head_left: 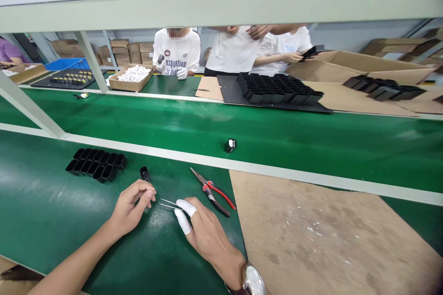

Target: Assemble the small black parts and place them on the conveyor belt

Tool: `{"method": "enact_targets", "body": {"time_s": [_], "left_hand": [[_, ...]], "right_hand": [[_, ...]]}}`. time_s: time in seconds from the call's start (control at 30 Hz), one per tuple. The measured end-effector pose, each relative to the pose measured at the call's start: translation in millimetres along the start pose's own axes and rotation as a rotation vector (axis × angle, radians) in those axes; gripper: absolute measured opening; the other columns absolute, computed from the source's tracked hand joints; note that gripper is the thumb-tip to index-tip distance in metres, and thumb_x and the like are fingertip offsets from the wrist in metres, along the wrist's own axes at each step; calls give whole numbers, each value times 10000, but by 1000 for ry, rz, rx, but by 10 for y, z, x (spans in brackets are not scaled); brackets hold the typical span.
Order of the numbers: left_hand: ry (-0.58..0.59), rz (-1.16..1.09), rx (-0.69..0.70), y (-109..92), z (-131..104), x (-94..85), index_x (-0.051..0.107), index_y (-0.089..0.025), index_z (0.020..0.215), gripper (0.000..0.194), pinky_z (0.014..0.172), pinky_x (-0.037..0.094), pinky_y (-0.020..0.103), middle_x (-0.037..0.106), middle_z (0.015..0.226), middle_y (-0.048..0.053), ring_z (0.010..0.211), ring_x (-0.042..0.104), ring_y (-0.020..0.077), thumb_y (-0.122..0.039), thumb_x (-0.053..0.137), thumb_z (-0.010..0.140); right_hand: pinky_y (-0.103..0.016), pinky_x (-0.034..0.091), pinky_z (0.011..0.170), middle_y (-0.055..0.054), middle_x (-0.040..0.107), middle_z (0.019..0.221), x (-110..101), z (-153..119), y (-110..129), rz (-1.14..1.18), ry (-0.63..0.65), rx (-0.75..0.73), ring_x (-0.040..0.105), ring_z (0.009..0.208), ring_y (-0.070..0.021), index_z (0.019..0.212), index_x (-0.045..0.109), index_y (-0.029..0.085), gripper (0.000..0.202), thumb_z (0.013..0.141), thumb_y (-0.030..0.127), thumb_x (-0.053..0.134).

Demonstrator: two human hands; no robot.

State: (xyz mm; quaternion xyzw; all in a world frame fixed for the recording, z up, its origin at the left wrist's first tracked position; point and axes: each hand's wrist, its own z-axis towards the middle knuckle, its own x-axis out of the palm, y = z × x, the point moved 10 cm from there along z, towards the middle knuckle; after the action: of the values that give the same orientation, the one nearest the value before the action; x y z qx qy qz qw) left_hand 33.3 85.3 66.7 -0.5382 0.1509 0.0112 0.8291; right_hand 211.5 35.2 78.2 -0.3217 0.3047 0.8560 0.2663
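My right hand (207,230), with white finger cots on the thumb and a finger, grips metal tweezers (167,203). Their two tips are apart and point toward my left hand (129,207). That hand is closed in a pinch; whatever lies between its fingertips is too small to make out. Just beyond it a single black plastic housing (144,174) lies on the green tabletop, partly behind the fingers. Long-nose pliers (210,189) with red and black handles rest to the right, jaws slightly apart. Two rows of open-topped black housings (95,166) stand at the left.
A brown cardboard sheet (311,235) covers the table's right side. Past a white rail (166,153) runs a green belt (166,120) carrying one black housing (230,145). Co-workers sit opposite, near a box of white parts (133,76) and stacked black housings (277,90). A shelf beam (221,2) crosses overhead.
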Motion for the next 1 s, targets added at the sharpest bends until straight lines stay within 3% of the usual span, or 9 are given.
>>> {"method": "enact_targets", "body": {"time_s": [0.1,0.2,0.33,0.53,0.77,1.0], "left_hand": [[65,54,104,-124,-12,83,690,-204,1182,165,673,610,272,671,1000,75,774,687,151,-175,621,1035],[104,163,206,-230,-25,141,702,-206,1111,147,743,585,281,696,980,64,848,692,166,-117,663,1000],[65,234,188,-183,-23,77,677,-196,1035,108,736,557,277,685,960,58,850,676,166,-107,620,1015],[-29,258,233,-234,-40,-26,677,-201,1030,130,710,553,277,678,926,51,833,671,173,-85,631,992],[111,237,354,-360,-136,206,678,-199,1114,243,689,570,256,699,925,57,795,686,159,-13,625,967],[138,251,364,-320,-186,227,686,-192,1103,230,720,584,270,709,912,58,803,705,170,-16,622,970]], "right_hand": [[-340,562,698,-88,661,989,14,-11,-6,-4,2,3,652,834,-214,1299,516,163,208,1096,166,470],[-340,562,700,-89,665,992,50,-32,12,-8,18,-12,656,835,-213,1285,533,161,204,1093,147,465],[-348,552,704,-91,675,989,78,-43,10,-63,48,-20,653,839,-214,1242,558,167,224,1077,88,429],[-424,537,828,-97,656,979,8,-55,-315,-324,15,147,644,890,-257,1149,612,173,156,1062,120,494],[-417,495,824,-102,603,917,132,-132,-577,-595,75,206,585,892,-264,888,625,192,234,1049,132,465],[-423,481,782,-139,594,1069,77,-79,-645,-487,158,219,530,925,-281,1100,679,164,188,1025,148,507]]}}
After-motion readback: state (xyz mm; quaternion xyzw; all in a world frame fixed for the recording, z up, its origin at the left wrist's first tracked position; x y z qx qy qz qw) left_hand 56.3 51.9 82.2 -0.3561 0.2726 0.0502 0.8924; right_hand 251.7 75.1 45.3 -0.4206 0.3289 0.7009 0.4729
